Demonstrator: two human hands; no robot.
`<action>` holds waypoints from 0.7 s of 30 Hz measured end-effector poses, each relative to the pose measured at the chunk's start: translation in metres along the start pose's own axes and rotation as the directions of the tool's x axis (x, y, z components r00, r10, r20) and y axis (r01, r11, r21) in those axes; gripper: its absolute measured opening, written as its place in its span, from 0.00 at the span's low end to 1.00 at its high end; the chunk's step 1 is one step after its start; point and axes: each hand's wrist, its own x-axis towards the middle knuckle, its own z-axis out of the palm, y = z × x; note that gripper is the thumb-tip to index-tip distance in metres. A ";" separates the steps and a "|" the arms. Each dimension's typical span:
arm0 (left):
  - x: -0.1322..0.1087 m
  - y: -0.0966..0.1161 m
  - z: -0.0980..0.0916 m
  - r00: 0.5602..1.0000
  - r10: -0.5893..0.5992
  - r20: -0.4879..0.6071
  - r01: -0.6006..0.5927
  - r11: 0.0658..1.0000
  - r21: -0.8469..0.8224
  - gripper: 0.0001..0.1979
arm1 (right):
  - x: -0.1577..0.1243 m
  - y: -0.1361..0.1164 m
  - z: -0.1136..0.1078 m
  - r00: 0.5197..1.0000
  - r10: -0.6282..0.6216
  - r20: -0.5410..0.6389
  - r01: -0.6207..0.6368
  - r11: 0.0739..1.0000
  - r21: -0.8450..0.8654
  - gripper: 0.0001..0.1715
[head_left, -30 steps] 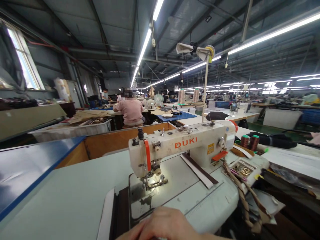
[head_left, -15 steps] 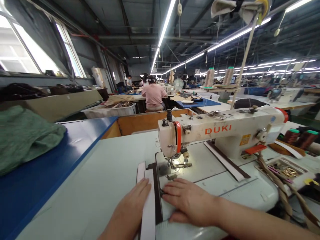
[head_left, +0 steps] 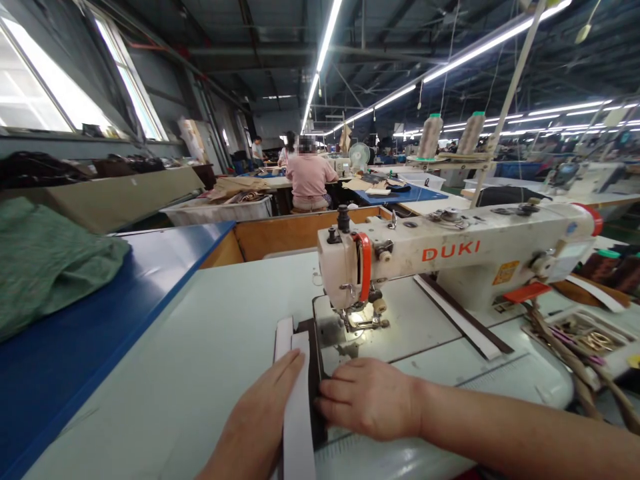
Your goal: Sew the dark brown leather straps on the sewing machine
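A white strip (head_left: 298, 400) lies on the pale table beside a dark brown strip (head_left: 315, 373), both running toward me in front of the cream DUKI sewing machine (head_left: 450, 257). My left hand (head_left: 260, 420) rests flat on the table with its fingertips on the white strip's left edge. My right hand (head_left: 367, 397) lies palm down just right of the dark strip, fingertips touching it. The lit presser foot (head_left: 363, 323) is a short way beyond my right hand, with nothing under it.
A green cloth (head_left: 45, 267) lies on the blue table (head_left: 100, 333) at the left. Another white and brown strip (head_left: 463, 317) lies under the machine arm. A tray of metal rings (head_left: 585, 337) and thread spools (head_left: 607, 267) sit right. A person in pink (head_left: 310, 180) sits ahead.
The view dropped from the hall to the table. My left hand came into view and both hands settled on the strips; over the last half second my right hand slid slightly toward me.
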 end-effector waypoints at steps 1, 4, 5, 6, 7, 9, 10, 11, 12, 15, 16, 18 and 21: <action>0.000 0.000 0.000 1.000 0.009 -0.017 -0.009 1.000 -0.001 0.26 | 0.000 -0.001 0.000 1.000 0.019 0.021 -0.020 1.000 0.016 0.12; 0.000 -0.001 -0.003 0.999 0.023 -0.027 -0.024 1.000 -0.015 0.24 | 0.003 -0.005 0.000 0.994 0.085 0.070 -0.092 0.989 0.115 0.13; 0.001 -0.002 -0.003 1.000 0.011 -0.010 -0.012 1.000 -0.027 0.24 | 0.003 -0.006 0.001 0.992 0.111 0.068 -0.121 0.978 0.169 0.14; 0.001 -0.002 -0.004 1.000 -0.006 0.009 0.007 0.999 -0.045 0.24 | 0.004 -0.006 0.001 0.988 0.138 0.065 -0.149 0.962 0.227 0.16; 0.001 -0.002 -0.004 0.999 -0.028 0.037 0.030 0.998 -0.064 0.25 | 0.004 -0.006 0.001 0.985 0.158 0.063 -0.169 0.944 0.283 0.18; 0.001 -0.003 -0.006 0.994 -0.069 0.089 0.077 0.993 -0.093 0.26 | 0.005 -0.007 -0.001 0.984 0.158 0.082 -0.177 0.912 0.371 0.21; 0.001 -0.002 -0.007 0.990 -0.086 0.116 0.098 0.990 -0.100 0.26 | 0.005 -0.007 -0.003 0.984 0.149 0.100 -0.177 0.902 0.394 0.21; 0.002 -0.002 -0.008 0.986 -0.101 0.136 0.115 0.988 -0.101 0.26 | 0.006 -0.006 -0.005 0.983 0.142 0.118 -0.178 0.898 0.402 0.21; 0.003 -0.001 -0.010 0.983 -0.113 0.147 0.128 0.987 -0.097 0.26 | 0.006 -0.006 -0.008 0.982 0.134 0.134 -0.177 0.901 0.396 0.21; 0.006 0.001 -0.013 0.984 -0.107 0.140 0.119 0.990 -0.076 0.25 | 0.008 -0.007 -0.015 0.978 0.120 0.170 -0.165 0.945 0.282 0.25; 0.005 0.001 -0.013 0.986 -0.101 0.133 0.111 0.991 -0.070 0.25 | 0.009 -0.008 -0.015 0.979 0.108 0.175 -0.146 0.964 0.220 0.24; 0.000 -0.003 -0.006 0.990 -0.095 0.104 0.103 0.992 -0.069 0.25 | 0.011 -0.010 -0.012 0.984 0.069 0.166 -0.087 0.991 0.101 0.19; -0.012 -0.022 0.017 0.995 -0.100 0.002 0.100 0.990 -0.101 0.26 | 0.015 -0.012 -0.003 0.996 -0.018 0.090 0.017 1.000 0.009 0.13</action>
